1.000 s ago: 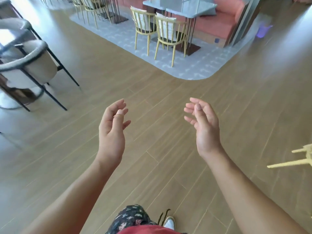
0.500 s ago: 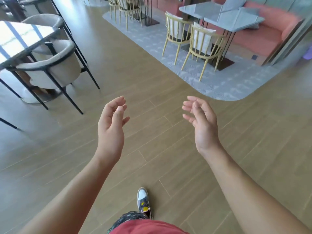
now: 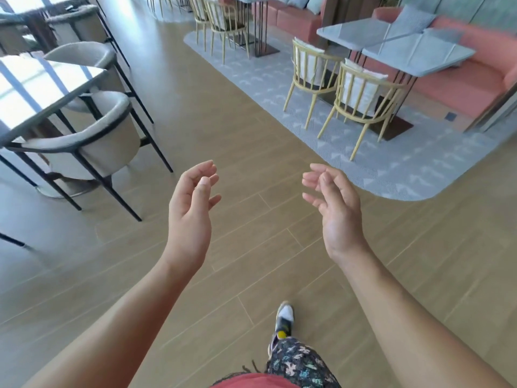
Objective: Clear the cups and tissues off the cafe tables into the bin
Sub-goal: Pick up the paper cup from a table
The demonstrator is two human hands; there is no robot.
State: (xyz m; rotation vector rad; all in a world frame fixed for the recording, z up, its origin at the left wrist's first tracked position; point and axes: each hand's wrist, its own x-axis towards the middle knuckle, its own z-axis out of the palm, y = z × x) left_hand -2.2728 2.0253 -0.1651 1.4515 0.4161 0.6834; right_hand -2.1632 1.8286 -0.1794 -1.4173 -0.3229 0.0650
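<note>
Here we are with our left hand [image 3: 190,208] up in front of us, palm turned inward, fingers loosely curled, nothing in it. Our right hand [image 3: 335,211] mirrors it, relaxed and holding nothing, the two well apart over the light brown wood-plank floor [image 3: 251,135]. Below them we see one white and grey sneaker with a yellow patch [image 3: 284,317] stepping forward, dark trousers with a pastel print [image 3: 299,365] and a red shirt hem [image 3: 251,382] at the bottom edge.

Out to our left stands the glossy square table with a dark frame [image 3: 42,85]; its top is a bright glare of window light, so we cannot tell what lies on it. A beige upholstered tub chair on thin black legs [image 3: 92,141] is tucked against its near side, and a second beige tub chair [image 3: 84,56] sits behind.

Ahead on our right, the two pale grey square tables [image 3: 419,53] stand touching, their tops flat and matte. Two yellow spindle-back chairs with white cushions [image 3: 363,91] are drawn up to them, a coral-pink sofa bench [image 3: 461,79] with grey cushions [image 3: 411,18] runs behind, and the whole set stands on a grey patterned carpet with a rounded corner [image 3: 391,169].
</note>
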